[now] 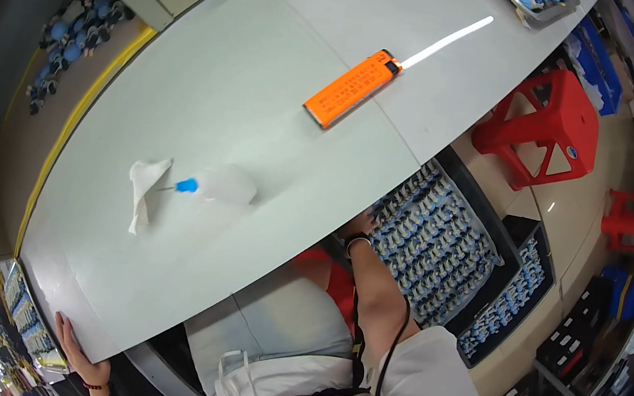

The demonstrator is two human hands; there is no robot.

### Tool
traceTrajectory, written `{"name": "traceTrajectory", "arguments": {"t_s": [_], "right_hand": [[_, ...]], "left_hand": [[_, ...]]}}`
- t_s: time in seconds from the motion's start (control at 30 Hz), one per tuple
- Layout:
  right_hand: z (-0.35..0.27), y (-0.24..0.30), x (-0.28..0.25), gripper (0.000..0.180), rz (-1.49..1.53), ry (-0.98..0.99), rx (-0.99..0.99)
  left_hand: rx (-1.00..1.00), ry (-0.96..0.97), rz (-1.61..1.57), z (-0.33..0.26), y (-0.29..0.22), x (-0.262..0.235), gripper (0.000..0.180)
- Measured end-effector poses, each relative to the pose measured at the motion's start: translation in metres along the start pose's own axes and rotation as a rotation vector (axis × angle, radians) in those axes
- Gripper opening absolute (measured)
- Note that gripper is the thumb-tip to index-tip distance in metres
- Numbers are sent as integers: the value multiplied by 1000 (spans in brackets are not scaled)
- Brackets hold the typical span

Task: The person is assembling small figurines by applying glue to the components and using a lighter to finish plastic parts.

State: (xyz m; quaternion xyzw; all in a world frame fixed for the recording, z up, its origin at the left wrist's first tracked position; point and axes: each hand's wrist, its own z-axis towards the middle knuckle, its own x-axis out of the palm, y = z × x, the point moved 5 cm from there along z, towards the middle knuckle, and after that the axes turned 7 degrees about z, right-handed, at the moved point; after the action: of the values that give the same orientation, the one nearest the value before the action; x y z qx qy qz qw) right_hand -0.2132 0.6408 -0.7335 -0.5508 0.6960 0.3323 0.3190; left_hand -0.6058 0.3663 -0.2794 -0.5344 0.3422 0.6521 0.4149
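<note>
My left hand (82, 353) rests at the table's lower left edge, fingers stretched out flat along it and holding nothing. My right arm reaches down past the near table edge, and my right hand (359, 226) is beside the black tray of small blue and black figures (442, 241). The table edge hides its fingers, so I cannot tell whether they hold anything. On the white table (180, 292) lies a translucent squeeze bottle (227, 185) with a blue needle tip, pointing at a crumpled white tissue (143, 190). Farther off is an orange flat oblong thing (352, 88) with a black end.
Another tray of small blue parts (511, 297) stands on the floor, right of the first. Red plastic stools (552, 131) stand beyond the table. A metal tray (536, 3) sits at the far table corner. More blue and black parts (74, 39) lie behind a yellow-edged rim.
</note>
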Motion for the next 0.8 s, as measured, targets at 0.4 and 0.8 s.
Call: {"name": "traceTrajectory", "arguments": {"t_s": [0.4, 0.8], "right_hand": [[-36, -55, -11, 74, 1297, 263, 141], [-129, -22, -103, 51, 2262, 631, -186]], "left_hand": [[18, -39, 41, -3, 3, 0, 69], [-21, -4, 16, -3, 0, -5, 72]]}}
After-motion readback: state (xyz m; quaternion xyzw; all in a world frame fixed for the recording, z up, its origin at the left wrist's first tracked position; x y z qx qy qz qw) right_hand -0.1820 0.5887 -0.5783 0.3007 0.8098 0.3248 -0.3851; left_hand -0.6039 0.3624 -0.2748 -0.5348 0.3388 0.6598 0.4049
